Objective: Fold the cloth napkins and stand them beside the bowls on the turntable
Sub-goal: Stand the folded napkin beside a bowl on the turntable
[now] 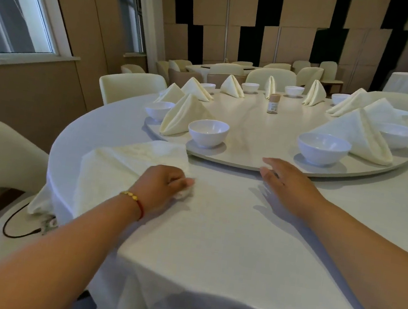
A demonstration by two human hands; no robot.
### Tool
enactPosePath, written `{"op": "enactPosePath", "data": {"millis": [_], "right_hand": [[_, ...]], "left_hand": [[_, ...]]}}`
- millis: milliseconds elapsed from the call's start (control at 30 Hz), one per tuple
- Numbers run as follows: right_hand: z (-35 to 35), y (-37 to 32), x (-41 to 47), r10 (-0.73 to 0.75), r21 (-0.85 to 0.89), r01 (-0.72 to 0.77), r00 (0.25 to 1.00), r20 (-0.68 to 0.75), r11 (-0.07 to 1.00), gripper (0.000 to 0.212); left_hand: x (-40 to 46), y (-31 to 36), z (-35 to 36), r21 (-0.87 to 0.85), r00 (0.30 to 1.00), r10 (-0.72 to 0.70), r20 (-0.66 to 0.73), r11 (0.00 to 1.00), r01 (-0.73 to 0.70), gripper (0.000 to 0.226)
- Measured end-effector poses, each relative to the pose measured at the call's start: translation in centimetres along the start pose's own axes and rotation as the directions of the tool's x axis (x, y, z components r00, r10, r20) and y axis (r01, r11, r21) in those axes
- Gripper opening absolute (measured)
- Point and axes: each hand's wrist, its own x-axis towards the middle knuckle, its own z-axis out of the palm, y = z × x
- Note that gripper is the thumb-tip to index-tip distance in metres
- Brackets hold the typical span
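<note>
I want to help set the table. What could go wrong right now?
The right hand rests at the turntable edge; a hard spin might topple a folded napkin or slide a bowl. The left hand pinches the flat napkin; tugging could rumple the tablecloth.

Dim room, window daylight from left, edges bowed, soft focus

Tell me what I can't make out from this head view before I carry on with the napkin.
- Left hand fingertips: curled under on the flat napkin, so the exact pinch is hidden.
- Napkin's near-left corner: drapes over the table edge, out of sight.
- Small bottle label: too small to read.
- Far bowls: contents too small and distant to tell.
- Right hand: blurred; contact with the turntable rim is unclear.
</note>
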Motion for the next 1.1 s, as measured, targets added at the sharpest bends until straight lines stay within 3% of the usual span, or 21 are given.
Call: {"op": "enactPosePath", "data": {"millis": [133, 167, 233, 300, 367, 400, 467, 533, 600, 667, 767, 933, 1000, 1100], "right_hand": [[-3.2, -1.8, -1.6, 0.013, 0.157, 0.021, 0.977, -0.212, 0.987, 0.043], [-4.1, -2.2, -1.8, 0.044, 0.206, 0.01, 0.966, -0.256, 0.979, 0.043], [-6.0, -2.7, -2.2, 0.107, 0.271, -0.019, 0.943, -0.316, 0.962, 0.049], [-8.0, -3.1, -2.3, 0.157, 0.278, -0.072, 0.941, -0.299, 0.958, 0.05], [-9.6, -3.4, -2.1, 0.224, 0.223, -0.178, 0.953, -0.203, 0.958, 0.051], [-9.9, -3.4, -1.9, 0.26, 0.161, -0.237, 0.956, -0.139, 0.958, 0.052], [-9.3, -3.0, -1.4, 0.296, -0.066, -0.295, 0.955, -0.005, 0.953, 0.053], [-7.5, -2.1, -1.1, 0.319, -0.236, -0.295, 0.945, 0.068, 0.926, 0.057], [-5.2, -1.0, -0.9, 0.391, -0.266, -0.349, 0.912, 0.125, 0.899, 0.061], [-3.1, -0.5, -1.0, 0.45, -0.298, -0.398, 0.883, 0.129, 0.867, 0.06], [-1.0, -0.5, -0.8, 0.441, -0.365, -0.401, 0.897, 0.03, 0.84, 0.063], [0.8, -0.9, -0.7, 0.42, -0.282, -0.41, 0.907, -0.025, 0.867, 0.05], [0.7, -0.8, -0.8, 0.391, -0.087, -0.393, 0.919, -0.038, 0.915, 0.04], [0.0, -0.9, -1.0, 0.354, 0.175, -0.333, 0.93, -0.101, 0.926, 0.029]], "left_hand": [[0.2, 7.1, 5.0, -0.298, 0.995, -0.027, 0.095, 0.953, 0.054, 0.053], [0.2, 8.9, 6.2, -0.397, 0.988, -0.05, 0.149, 0.912, 0.107, 0.054], [0.0, 12.6, 8.3, -0.642, 0.952, -0.067, 0.298, 0.724, 0.252, 0.037], [-0.3, 15.8, 9.1, -0.717, 0.895, 0.001, 0.446, 0.599, 0.356, 0.032], [-0.1, 17.2, 9.1, -0.745, 0.894, 0.046, 0.446, 0.572, 0.342, 0.037], [0.1, 17.2, 8.8, -0.751, 0.914, 0.035, 0.404, 0.583, 0.31, 0.038], [1.4, 15.6, 8.0, -0.633, 0.975, -0.056, 0.213, 0.752, 0.182, 0.037], [2.7, 12.5, 6.9, -0.295, 0.992, -0.123, -0.002, 0.948, 0.117, 0.035], [3.5, 8.8, 5.8, -0.056, 0.971, -0.211, -0.115, 0.977, 0.205, 0.037], [3.8, 5.9, 4.7, 0.074, 0.934, -0.331, -0.132, 0.937, 0.343, 0.047], [3.8, 4.1, 4.2, 0.024, 0.867, -0.498, -0.026, 0.866, 0.499, 0.062], [3.0, 4.5, 4.7, -0.205, 0.884, -0.467, 0.021, 0.863, 0.461, 0.044], [2.5, 4.9, 4.3, -0.405, 0.861, -0.5, 0.097, 0.77, 0.493, 0.035], [1.6, 5.4, 3.6, -0.78, 0.838, -0.387, 0.384, 0.35, 0.519, 0.034]]}}
